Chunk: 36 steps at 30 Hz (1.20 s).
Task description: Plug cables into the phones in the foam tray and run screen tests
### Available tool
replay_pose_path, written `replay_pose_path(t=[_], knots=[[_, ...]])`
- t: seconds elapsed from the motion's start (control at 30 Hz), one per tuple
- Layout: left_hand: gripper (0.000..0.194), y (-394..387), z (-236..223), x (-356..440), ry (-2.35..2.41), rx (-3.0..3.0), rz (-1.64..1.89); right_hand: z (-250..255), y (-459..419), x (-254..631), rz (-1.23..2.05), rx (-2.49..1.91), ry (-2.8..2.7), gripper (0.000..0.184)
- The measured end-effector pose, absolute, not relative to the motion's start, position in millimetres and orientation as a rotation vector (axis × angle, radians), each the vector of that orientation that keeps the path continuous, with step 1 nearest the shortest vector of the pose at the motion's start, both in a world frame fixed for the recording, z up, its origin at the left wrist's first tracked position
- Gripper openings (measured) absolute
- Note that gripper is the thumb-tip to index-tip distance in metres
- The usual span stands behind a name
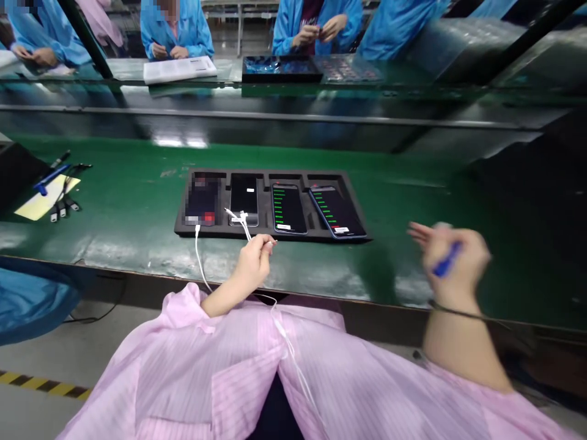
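My left hand (254, 263) is closed on a white cable (246, 227), whose small plugs stick out over the second phone (244, 198). A small tip shows at its fingertips. Blurred by motion, my right hand (458, 263) is over the bench at the right, with a blue pen (447, 260) held in it. A black foam tray (270, 233) holds several phones in its slots. The leftmost phone (202, 198) has a white charging cable (198, 247) plugged into its near end. Green bars light the third phone (290, 211) and the tilted rightmost phone (337, 211).
On the left of the green bench (137, 183) lie a yellow paper (34, 205), pens (52, 177) and short black cables (64, 201). A metal rail (293, 116) runs behind. Co-workers in blue stand across, near a black box (280, 76) and a white box (178, 70).
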<state>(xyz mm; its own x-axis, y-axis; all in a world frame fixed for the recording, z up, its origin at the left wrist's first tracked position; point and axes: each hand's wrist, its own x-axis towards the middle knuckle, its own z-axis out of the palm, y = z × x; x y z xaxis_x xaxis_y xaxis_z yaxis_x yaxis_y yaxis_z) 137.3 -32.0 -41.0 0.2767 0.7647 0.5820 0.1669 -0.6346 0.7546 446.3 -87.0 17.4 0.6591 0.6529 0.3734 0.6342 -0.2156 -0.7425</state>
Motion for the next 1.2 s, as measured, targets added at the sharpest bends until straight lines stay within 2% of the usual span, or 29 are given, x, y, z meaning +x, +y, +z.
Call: replay_pose_path(t=[0.1, 0.23, 0.43, 0.5, 0.63, 0.7, 0.87, 1.03, 1.2], knots=[[0.017, -31.3, -40.9, 128.6, 0.788, 2.1, 1.524, -7.6, -51.8, 443.8, 0.191, -1.971, -0.886, 0.044], [0.017, -34.5, -37.3, 109.6, 0.658, 2.222, 1.669, -27.7, -49.4, 430.1, 0.185, -2.043, -0.796, 0.045], [0.015, -41.7, -41.9, 102.1, 0.625, 2.322, 1.618, -13.3, -89.8, 404.4, 0.212, -1.989, -0.94, 0.045], [0.016, -46.8, -45.6, 102.5, 0.684, 2.328, 1.596, -1.4, -86.0, 389.2, 0.163, -1.864, -1.232, 0.039], [0.013, -59.5, -52.6, 106.1, 0.776, 2.346, 1.584, 11.1, -47.2, 355.3, 0.249, -1.292, -2.2, 0.023], [0.011, -65.3, -55.5, 109.2, 0.749, 2.357, 1.612, 8.0, -20.8, 347.6, 0.278, -1.238, -2.356, 0.022], [0.006, -72.3, -59.3, 116.1, 0.645, 2.38, 1.658, 2.8, 16.4, 370.7, 0.297, -1.428, -2.265, 0.024], [0.002, -71.0, -60.1, 117.6, 0.658, 2.354, 1.676, 17.1, -22.6, 415.3, 0.336, -1.382, -2.077, 0.03], [0.007, -70.9, -56.3, 119.2, 0.887, 2.249, 1.58, 3.8, -50.6, 436.3, 0.438, -1.469, -1.978, 0.04]])
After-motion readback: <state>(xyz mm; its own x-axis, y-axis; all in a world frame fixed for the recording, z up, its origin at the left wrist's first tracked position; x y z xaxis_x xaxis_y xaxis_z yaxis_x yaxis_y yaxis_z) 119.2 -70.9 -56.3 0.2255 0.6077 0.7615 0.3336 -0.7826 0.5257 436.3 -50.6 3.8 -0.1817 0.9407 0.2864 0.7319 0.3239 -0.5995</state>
